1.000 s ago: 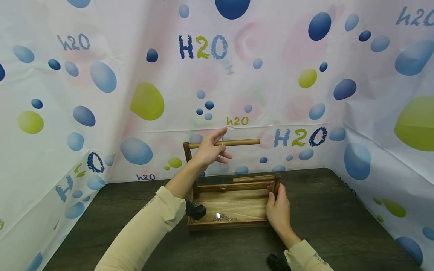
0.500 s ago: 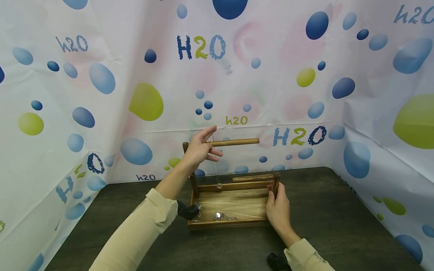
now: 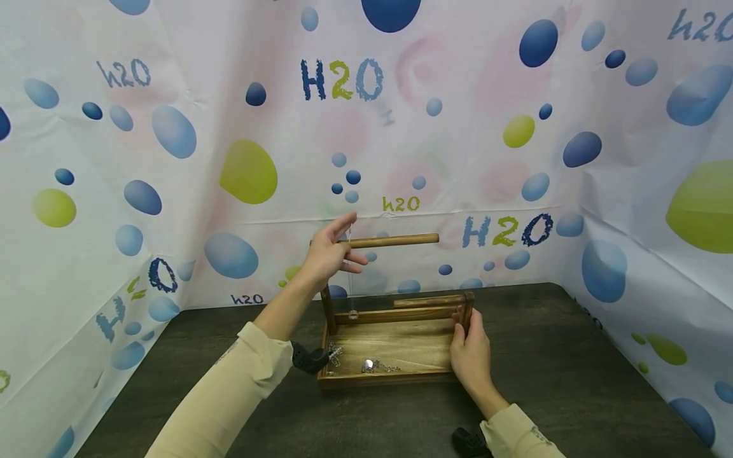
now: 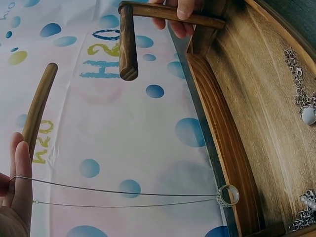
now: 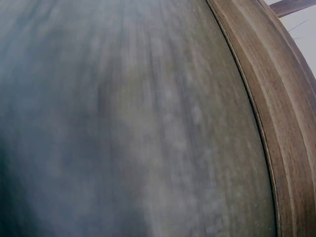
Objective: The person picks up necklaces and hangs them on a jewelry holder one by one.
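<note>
A necklace with a thin chain (image 4: pixel 123 192) and a ring-shaped pendant (image 4: pixel 228 196) hangs from my left hand (image 3: pixel 328 259), which pinches the chain at the left part of the upper bar (image 3: pixel 395 241). That bar belongs to a wooden jewelry stand (image 3: pixel 389 381) with a tray base. The pendant dangles in front of the tray's back wall. My right hand (image 3: pixel 472 356) grips the stand's short right post, beside the lower bar (image 3: pixel 429 302); some of its fingers are hidden behind the post. The right wrist view shows no hand, only the tray's side (image 5: pixel 276 108).
Inside the tray lie a chain with a round pale pendant (image 3: pixel 368 365) and another heaped chain (image 3: pixel 335 353) at the left end. The stand sits on a dark wooden table (image 3: pixel 561 369). A patterned sheet (image 3: pixel 458 159) hangs close behind it.
My left hand has moved left along the upper bar with the necklace, and the ring pendant has shifted left too. My right hand stays on the post.
</note>
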A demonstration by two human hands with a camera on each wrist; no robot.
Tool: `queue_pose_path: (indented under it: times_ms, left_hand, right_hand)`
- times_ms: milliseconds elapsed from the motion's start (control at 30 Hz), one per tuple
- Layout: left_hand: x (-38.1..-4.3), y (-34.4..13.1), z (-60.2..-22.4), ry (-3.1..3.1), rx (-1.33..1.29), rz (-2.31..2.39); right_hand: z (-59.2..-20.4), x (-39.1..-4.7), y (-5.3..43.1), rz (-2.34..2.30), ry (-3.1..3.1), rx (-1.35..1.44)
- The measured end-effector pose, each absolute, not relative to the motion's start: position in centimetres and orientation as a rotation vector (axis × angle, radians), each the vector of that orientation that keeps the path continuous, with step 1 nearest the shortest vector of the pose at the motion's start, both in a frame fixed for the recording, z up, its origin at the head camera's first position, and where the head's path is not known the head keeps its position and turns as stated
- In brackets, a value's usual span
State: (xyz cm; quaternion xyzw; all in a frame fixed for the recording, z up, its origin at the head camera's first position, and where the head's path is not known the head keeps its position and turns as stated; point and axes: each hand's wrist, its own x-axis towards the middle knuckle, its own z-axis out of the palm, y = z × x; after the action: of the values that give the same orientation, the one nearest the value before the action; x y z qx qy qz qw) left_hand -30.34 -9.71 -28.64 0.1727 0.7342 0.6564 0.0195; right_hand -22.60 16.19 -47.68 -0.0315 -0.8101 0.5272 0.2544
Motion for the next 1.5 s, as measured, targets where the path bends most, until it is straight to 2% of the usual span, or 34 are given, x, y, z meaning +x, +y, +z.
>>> queue_pose_path:
  times_ms: [667, 1500]
  left_hand:
    - [-29.7, -11.5, -29.1, 2.278, 0.502, 2.089]
    - [-29.5, -12.7, -29.7, 2.558, 0.566, 1.954]
  right_hand:
    - [-47.7, -22.6, 16.2, 1.429, -2.193, -0.077]
    - [-47.8, -22.8, 16.2, 1.419, -2.183, -0.07]
